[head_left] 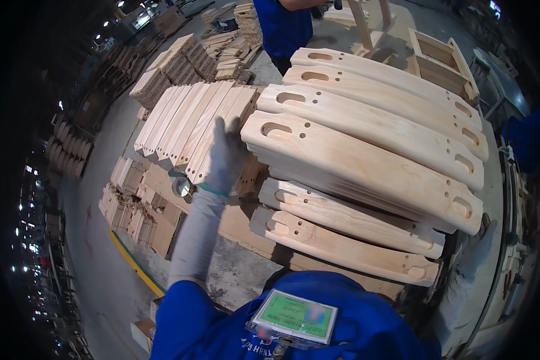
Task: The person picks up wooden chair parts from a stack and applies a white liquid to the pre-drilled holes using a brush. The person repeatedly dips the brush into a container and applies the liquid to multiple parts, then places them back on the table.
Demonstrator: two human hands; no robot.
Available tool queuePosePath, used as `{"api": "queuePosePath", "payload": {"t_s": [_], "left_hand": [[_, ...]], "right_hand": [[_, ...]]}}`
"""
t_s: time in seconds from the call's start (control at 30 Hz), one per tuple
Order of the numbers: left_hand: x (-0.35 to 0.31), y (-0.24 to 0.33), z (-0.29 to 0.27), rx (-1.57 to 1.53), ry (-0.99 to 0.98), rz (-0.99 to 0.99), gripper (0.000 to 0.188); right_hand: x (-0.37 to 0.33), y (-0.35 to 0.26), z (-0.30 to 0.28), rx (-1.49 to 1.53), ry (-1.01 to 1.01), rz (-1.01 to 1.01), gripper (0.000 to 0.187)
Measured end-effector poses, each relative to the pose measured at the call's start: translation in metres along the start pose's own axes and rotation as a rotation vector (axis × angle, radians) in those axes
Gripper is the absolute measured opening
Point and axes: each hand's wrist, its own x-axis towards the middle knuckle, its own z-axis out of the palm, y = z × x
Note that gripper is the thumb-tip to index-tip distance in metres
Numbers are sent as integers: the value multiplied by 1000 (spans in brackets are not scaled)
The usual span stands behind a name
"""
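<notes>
Curved pale wooden boards, each with oval slots and round holes, lie stacked in rows before me. The nearest tall stack has a top board [354, 165] running from left to lower right. My left hand [227, 157], in a light glove, is beside that board's left end, fingers stretched upward and apart; whether it touches the wood I cannot tell. Near the right end of the same board is my right hand [489, 234], its fingers mostly hidden or too dim to read. Two lower boards, one of them the closest board [348, 246], lie nearer my body.
Left of the stacks lies a row of narrow drilled wooden pieces [192, 123]. Small wood bundles [126, 198] sit farther left, near a yellow-green floor strip [137, 264]. A person in blue [285, 30] stands beyond the boards. A wooden frame [444, 63] is at back right.
</notes>
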Motion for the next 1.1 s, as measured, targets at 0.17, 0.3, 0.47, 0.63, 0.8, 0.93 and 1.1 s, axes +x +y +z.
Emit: {"api": "queuePosePath", "payload": {"t_s": [0.17,0.3,0.47,0.63,0.8,0.93,1.1], "left_hand": [[9,-60,-5,-171,10,5,65],[24,-72,-18,-49,-147,77,48],[36,-82,-48,673,-117,405,39],[86,-118,-156,1218,-109,610,43],[66,-94,-102,-221,-426,-264,68],[82,-107,-143,250,-199,103,60],[92,-111,-140,136,-218,90,57]], "right_hand": [[13,18,37,98,-167,61,48],[15,23,44,123,-205,55,50],[18,28,46,146,-225,56,52],[15,33,50,154,-252,46,55],[27,32,43,184,-266,2,58],[34,39,44,188,-321,-7,60],[40,49,34,205,-373,-38,63]]}}
